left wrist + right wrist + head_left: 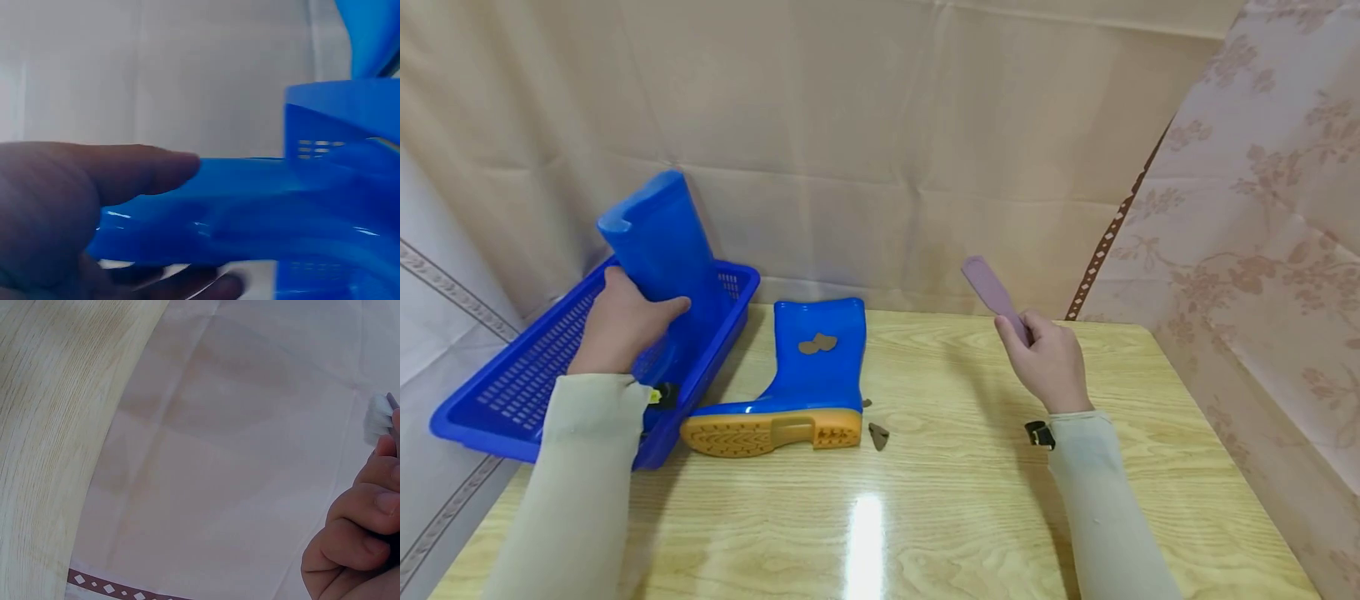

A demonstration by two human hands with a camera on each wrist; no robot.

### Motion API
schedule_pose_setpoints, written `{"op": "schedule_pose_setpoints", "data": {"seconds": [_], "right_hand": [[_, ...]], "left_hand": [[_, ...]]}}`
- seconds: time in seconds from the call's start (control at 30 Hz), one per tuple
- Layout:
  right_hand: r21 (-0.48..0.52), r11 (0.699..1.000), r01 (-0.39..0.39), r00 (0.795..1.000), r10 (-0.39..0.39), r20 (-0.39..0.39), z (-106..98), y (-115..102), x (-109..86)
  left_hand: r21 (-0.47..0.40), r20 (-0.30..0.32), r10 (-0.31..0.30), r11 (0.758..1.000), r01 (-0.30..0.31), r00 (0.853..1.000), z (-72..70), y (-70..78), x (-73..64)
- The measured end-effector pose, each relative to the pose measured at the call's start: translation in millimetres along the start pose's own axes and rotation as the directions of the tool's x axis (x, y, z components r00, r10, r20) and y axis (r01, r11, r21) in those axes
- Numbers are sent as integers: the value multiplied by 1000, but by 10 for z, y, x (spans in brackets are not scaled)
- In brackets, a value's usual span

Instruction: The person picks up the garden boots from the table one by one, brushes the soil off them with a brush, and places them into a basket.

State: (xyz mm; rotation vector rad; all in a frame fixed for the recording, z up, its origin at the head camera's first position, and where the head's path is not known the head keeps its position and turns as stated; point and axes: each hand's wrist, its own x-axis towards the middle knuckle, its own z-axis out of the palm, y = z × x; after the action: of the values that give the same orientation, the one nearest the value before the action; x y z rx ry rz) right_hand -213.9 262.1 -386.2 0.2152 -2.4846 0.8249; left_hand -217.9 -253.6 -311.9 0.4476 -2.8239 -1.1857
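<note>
My left hand (628, 321) grips the shaft of a blue rain boot (662, 237) that stands tilted, its lower part inside a blue plastic basket (741, 287). In the left wrist view the thumb lies along one side of the shaft and fingertips show at the other. A second blue rain boot (816, 375) lies on its side to the right, its yellow sole facing me and brown patches (817, 343) on its shaft. My right hand (1048, 358) holds up a mauve-handled brush (992, 287) above the table; white bristles (377, 420) show in the right wrist view.
Brown flakes (878, 436) lie on the wooden table (970, 517) beside the lying boot's heel. A beige curtain (850, 150) hangs along the back edge, and a flowered cloth (1270, 250) hangs at the right. The basket stands at the table's left side.
</note>
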Motion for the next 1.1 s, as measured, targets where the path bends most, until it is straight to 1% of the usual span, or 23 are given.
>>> {"op": "schedule_pose_setpoints", "data": {"seconds": [0.07,0.1,0.13,0.17,0.2,0.23,0.27,0.3,0.33,0.37,0.4,0.43,0.47,0.53,0.57,0.6,0.63,0.67,0.7,0.8,0.93,1.03,1.1], "right_hand": [[0,1000,-3,1000,3,5,2,-1,-5],[0,1000,-4,1000,4,7,3,-2,-6],[0,1000,-4,1000,4,8,4,-3,-8],[-1,1000,-5,1000,5,9,4,-6,-8],[-3,1000,-4,1000,4,11,5,-9,-8],[-5,1000,-3,1000,3,13,5,-12,-7],[-6,1000,-1,1000,1,16,6,-15,-5],[-8,1000,1,1000,-1,20,6,-18,-2],[-8,1000,2,1000,-2,23,4,-26,0],[-8,1000,3,1000,-3,26,2,-32,2],[-8,1000,4,1000,-3,28,2,-36,4],[-8,1000,3,1000,-3,29,2,-40,5],[-7,1000,5,1000,-5,30,3,-43,6],[-7,1000,5,1000,-5,30,7,-50,5],[-7,1000,6,999,-6,32,10,-52,5],[-8,1000,7,999,-6,34,15,-53,4],[-6,1000,9,999,-9,37,16,-59,4],[-4,1000,11,999,-11,41,17,-66,4],[-5,1000,12,999,-12,44,19,-70,4],[-5,1000,17,998,-17,53,16,-83,3],[-14,1000,26,997,-24,77,14,-78,2],[-15,999,36,990,-33,137,16,-59,0],[-11,999,42,977,-39,209,16,-51,3]], "left_hand": [[-18,-100,34,999,-37,994,-9,91,-80],[-33,-166,59,997,-65,984,-5,145,-130],[-48,-244,97,993,-112,965,12,204,-180],[-52,-326,152,983,-178,933,39,261,-227],[-26,-401,228,965,-260,887,75,314,-269],[4,-461,308,939,-345,832,121,365,-305],[49,-502,389,904,-424,772,179,416,-335],[92,-517,472,860,-502,714,245,458,-353],[136,-503,548,814,-565,668,317,494,-358],[166,-459,610,773,-612,646,385,523,-356],[175,-396,649,747,-641,649,456,547,-350],[162,-313,659,747,-645,684,525,565,-341],[138,-218,647,761,-634,730,591,581,-332],[113,-32,574,815,-568,818,713,589,-296],[112,45,528,841,-529,848,767,587,-276],[122,105,481,862,-492,870,815,581,-254],[130,151,439,879,-458,886,854,573,-233],[127,183,412,890,-438,892,884,568,-209],[132,209,394,895,-425,895,908,561,-181],[148,277,345,907,-395,897,943,556,-102],[202,372,267,912,-358,889,965,579,11],[244,418,209,912,-331,884,994,604,97],[264,434,175,913,-311,884,1020,615,153]]}}
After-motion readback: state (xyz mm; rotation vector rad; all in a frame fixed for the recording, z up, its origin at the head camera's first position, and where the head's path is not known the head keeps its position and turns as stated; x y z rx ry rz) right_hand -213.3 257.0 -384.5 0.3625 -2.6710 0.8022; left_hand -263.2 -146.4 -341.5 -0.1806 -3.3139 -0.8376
